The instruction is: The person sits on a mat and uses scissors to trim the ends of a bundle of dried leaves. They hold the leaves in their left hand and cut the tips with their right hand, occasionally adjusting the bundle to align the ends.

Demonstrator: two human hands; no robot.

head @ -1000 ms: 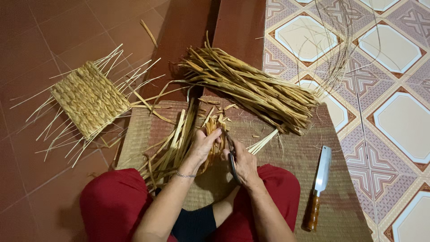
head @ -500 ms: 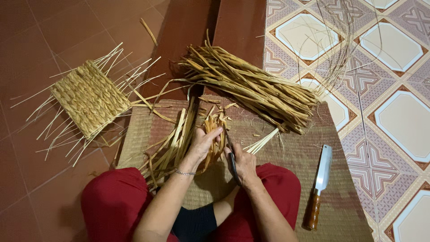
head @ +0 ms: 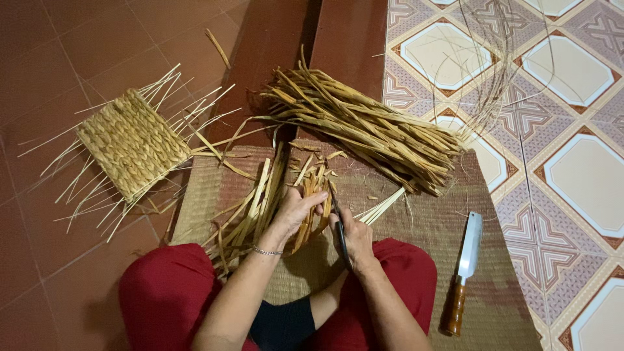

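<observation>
Warm indoor light, soft shadows near the body, sharp focus, slightly dim left corners

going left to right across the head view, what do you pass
woven straw panel → left hand on a bunch of short straw pieces → right hand with scissors → cleaver with wooden handle → patterned floor tiles

Terracotta floor tiles (head: 58, 39) meet patterned tiles (head: 572, 149); a woven mat (head: 416, 260) lies across both.

No packages, labels, signs or screens appear in this view.
</observation>
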